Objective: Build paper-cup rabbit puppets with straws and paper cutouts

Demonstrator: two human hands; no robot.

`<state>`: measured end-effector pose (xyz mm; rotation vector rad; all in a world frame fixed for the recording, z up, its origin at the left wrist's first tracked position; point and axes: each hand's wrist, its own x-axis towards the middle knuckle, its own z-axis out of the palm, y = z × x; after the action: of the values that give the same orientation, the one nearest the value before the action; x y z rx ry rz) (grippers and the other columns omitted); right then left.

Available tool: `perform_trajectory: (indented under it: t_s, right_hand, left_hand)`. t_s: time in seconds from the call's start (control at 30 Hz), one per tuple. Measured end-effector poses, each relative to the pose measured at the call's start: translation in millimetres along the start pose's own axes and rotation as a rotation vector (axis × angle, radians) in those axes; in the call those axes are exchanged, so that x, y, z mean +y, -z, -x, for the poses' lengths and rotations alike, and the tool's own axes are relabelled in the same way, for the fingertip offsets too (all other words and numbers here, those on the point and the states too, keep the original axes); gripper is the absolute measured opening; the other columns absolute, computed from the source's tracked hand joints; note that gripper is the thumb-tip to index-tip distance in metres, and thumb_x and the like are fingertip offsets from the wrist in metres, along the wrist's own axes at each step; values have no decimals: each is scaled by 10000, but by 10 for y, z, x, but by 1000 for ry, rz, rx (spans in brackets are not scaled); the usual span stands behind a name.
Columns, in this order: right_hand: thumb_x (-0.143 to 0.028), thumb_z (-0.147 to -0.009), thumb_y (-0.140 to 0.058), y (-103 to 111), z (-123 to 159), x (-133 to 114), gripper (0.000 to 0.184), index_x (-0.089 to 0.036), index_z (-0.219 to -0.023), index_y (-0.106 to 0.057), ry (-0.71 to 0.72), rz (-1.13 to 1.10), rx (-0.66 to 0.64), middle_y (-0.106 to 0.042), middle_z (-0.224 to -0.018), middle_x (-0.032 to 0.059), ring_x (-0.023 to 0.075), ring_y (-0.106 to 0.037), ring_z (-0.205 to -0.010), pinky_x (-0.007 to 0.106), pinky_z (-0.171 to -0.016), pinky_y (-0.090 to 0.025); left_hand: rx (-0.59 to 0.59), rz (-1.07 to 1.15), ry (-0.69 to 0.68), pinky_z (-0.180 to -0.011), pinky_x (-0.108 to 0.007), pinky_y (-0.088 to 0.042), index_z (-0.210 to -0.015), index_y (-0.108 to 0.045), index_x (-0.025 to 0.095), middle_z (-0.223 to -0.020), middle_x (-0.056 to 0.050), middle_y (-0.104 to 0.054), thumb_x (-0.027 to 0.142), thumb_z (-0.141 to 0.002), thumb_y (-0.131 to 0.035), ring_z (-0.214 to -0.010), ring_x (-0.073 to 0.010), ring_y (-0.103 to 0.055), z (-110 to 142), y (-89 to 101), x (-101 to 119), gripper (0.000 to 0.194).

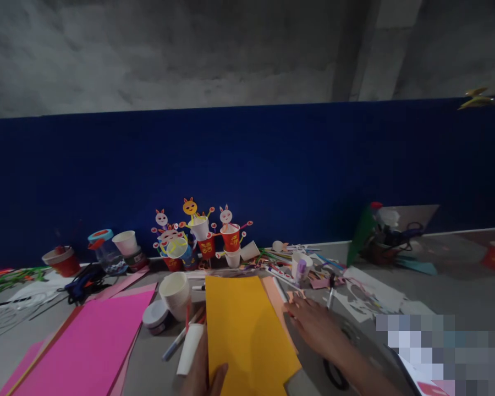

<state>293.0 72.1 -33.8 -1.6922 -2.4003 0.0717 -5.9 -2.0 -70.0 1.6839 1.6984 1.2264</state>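
An orange-yellow sheet of paper point(243, 330) lies lengthwise on the table in front of me. My left hand point(204, 371) grips its near left edge at the bottom of the head view, thumb over the sheet. My right hand point(313, 322) lies flat with fingers stretched out beside the sheet's right edge, fingertips near a peach paper strip point(274, 294) and a small paper cut-out point(297, 296). A white paper cup point(175, 294) lies on its side just left of the sheet.
Pink paper sheets point(91, 346) lie at the left. Decorated red and white cup figures point(208, 236) stand against the blue wall point(272, 170). Markers, a glue stick point(300, 269), scissors point(334, 374), paper scraps and a red cup point(61, 261) litter the grey table point(457, 286).
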Motion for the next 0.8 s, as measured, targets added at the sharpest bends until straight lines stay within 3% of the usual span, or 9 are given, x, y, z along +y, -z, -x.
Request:
perform_trajectory:
  t_s: [0.13, 0.37, 0.57, 0.7, 0.8]
  right_hand:
    - [-79, -854, -518, 43, 146, -52, 457, -256, -1245, -673, 21, -32, -51, -623, -1424, 89, 314, -573, -1281, 455, -1016, -486]
    - [-131, -837, -552, 29, 363, -88, 485, -213, -1303, -663, -5, -62, -124, -536, -1519, 120, 347, -486, -1385, 523, -1111, -420]
    - [-131, -822, -541, -85, 424, -106, 486, -211, -1285, -665, -53, -93, -102, -542, -1516, 105, 334, -470, -1398, 527, -1122, -406]
    - [-139, -833, -550, -111, 440, -126, 442, -191, -1252, -679, -69, -89, -91, -569, -1488, 123, 336, -495, -1376, 516, -1118, -416]
    - [-179, -852, -560, -118, 446, -133, 464, -175, -1307, -651, -62, -90, -101, -509, -1538, 133, 334, -481, -1393, 503, -1130, -413]
  left_hand:
    - [30, -130, -110, -1116, -531, -448, -1564, -275, 199, -1421, -158, -618, 291, -965, -440, -1405, -350, -480, -45, -175, -123, 628]
    - [2, -299, -185, -1071, -491, -490, -1592, -153, 166, -1580, -195, -434, 193, -938, -430, -1422, -350, -457, -56, -399, -198, 711]
    - [-5, -548, -175, -963, -486, -563, -1492, -395, 88, -1496, -261, -512, 240, -980, -367, -1375, -371, -513, -31, -483, -212, 536]
    - [-117, -672, -265, -965, -474, -572, -1392, -534, 47, -1401, -271, -605, 261, -950, -428, -1317, -369, -576, -46, -436, -191, 503]
    - [-191, -709, -297, -961, -468, -579, -1350, -587, 56, -1340, -258, -659, 252, -912, -492, -1245, -369, -636, -88, -371, -146, 489]
